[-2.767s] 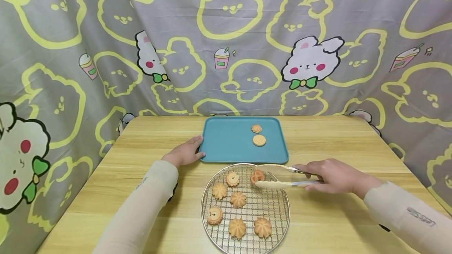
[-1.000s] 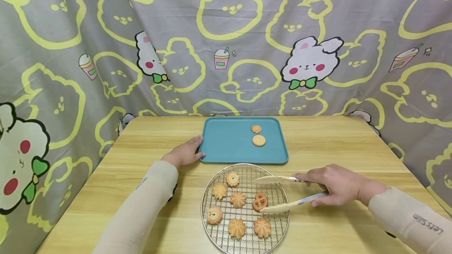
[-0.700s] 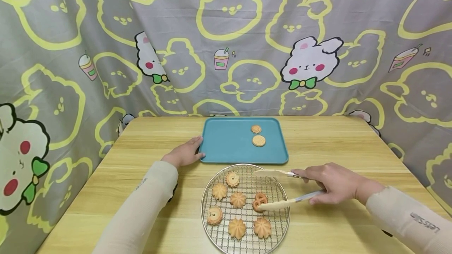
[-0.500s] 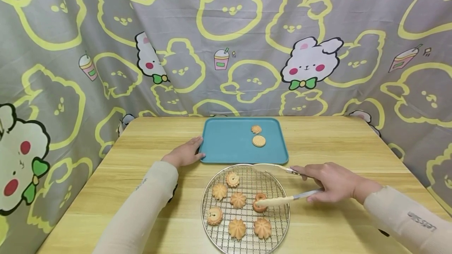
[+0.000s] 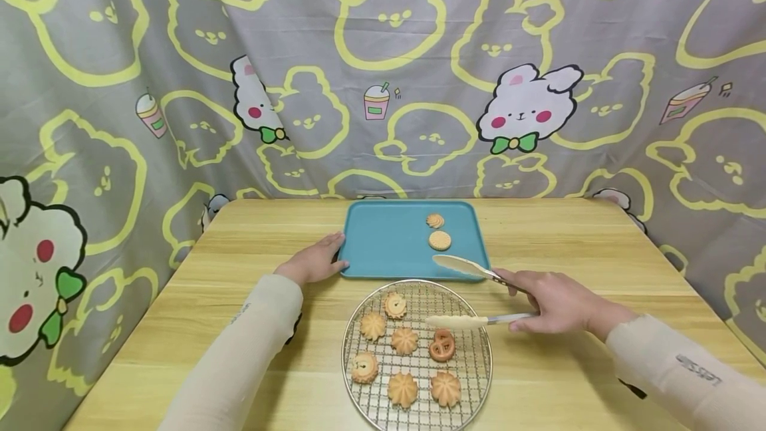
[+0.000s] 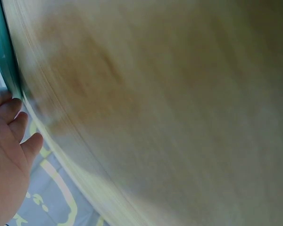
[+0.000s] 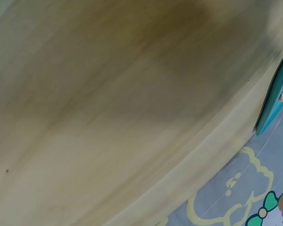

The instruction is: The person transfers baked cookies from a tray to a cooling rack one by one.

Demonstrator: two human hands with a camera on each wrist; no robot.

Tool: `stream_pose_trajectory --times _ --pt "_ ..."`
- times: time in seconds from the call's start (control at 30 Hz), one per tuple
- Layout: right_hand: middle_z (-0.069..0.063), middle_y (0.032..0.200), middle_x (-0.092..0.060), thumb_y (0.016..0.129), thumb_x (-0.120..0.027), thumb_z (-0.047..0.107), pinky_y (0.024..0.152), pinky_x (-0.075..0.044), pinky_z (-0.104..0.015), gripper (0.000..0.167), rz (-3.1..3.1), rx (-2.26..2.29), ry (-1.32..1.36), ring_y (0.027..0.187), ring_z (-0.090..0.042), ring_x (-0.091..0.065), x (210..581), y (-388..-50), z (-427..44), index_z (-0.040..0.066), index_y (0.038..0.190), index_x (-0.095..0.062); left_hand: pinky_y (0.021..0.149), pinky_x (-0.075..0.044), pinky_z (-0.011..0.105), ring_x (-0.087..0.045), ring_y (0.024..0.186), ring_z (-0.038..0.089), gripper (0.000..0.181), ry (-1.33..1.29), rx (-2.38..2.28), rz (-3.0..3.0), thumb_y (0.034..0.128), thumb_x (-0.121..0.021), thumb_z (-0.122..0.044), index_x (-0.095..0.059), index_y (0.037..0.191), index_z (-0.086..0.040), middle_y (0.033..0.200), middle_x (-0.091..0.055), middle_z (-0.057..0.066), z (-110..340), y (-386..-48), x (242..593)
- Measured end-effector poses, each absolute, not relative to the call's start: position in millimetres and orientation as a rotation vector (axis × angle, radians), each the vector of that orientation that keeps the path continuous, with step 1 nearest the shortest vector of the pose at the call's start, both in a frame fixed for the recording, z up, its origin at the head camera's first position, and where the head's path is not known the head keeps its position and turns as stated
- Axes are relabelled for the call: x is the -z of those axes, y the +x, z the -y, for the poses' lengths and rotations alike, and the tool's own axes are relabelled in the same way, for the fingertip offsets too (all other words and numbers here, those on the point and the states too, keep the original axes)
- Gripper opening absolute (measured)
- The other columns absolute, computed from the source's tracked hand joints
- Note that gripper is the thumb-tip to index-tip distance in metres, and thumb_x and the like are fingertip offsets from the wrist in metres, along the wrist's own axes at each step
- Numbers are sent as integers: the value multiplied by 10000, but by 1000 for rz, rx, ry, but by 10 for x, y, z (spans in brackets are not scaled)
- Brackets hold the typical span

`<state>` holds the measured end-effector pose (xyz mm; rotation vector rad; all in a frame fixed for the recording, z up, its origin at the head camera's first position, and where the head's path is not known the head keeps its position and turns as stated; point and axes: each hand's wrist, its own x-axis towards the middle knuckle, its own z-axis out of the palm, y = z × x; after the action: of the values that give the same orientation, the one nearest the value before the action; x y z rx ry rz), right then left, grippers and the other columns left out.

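Observation:
In the head view my right hand (image 5: 553,298) grips a pair of tongs (image 5: 457,322) with cream-coloured tips. The tongs' arms are spread, with nothing held between them. Their far tip hangs over the front right of a teal tray (image 5: 383,238); the near one is above a round wire rack (image 5: 473,378). Just in front of that near tip a pretzel-shaped cookie (image 5: 442,346) lies on the rack. My left hand (image 5: 312,259) rests against the tray's left edge, fingers extended and touching it, as the left wrist view also shows.
Several flower-shaped cookies (image 5: 403,389) and two ring-like ones (image 5: 395,305) lie on the rack. On the tray's right side are a swirl cookie (image 5: 435,221) and a round biscuit (image 5: 439,240). A patterned curtain (image 5: 311,72) hangs behind the wooden table (image 5: 550,238).
The pretzel-shaped cookie has shifted toward the front of the rack since the first frame. The tongs have since lifted off it and moved back toward the tray. My left hand stays put.

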<state>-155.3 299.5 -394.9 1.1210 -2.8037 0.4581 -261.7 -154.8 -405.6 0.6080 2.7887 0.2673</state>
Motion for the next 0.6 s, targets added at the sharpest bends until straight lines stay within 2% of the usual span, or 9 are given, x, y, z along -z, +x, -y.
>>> stream_pose_trajectory --times 0.3,0.5,0.6 --pt "92 944 -578 747 -740 573 486 -357 -203 901 2901 -409 893 538 38 -397 3940 -1622 -2908 70 1430 -438 1129 -206 456 -134 1428 297 719 615 -276 -2792 1001 -476 -398 -151 1525 -29 1575 -130 132 1548 -2616 4061" --pt "20 961 -610 748 -721 602 484 -361 -248 945 2962 -418 755 505 -24 -382 3940 -1666 -2825 82 1463 -388 1129 -203 457 -131 1428 297 724 613 -269 -2792 1000 -475 -402 -144 1525 -30 1576 -126 128 1547 -2617 4062" --pt "-9 975 -621 749 -702 627 507 -404 -286 957 2985 -411 692 544 -56 -434 3950 -1694 -2787 83 1467 -378 1128 -205 458 -132 1428 297 726 612 -264 -2793 999 -473 -407 -141 1527 -35 1577 -125 126 1549 -2621 4069"
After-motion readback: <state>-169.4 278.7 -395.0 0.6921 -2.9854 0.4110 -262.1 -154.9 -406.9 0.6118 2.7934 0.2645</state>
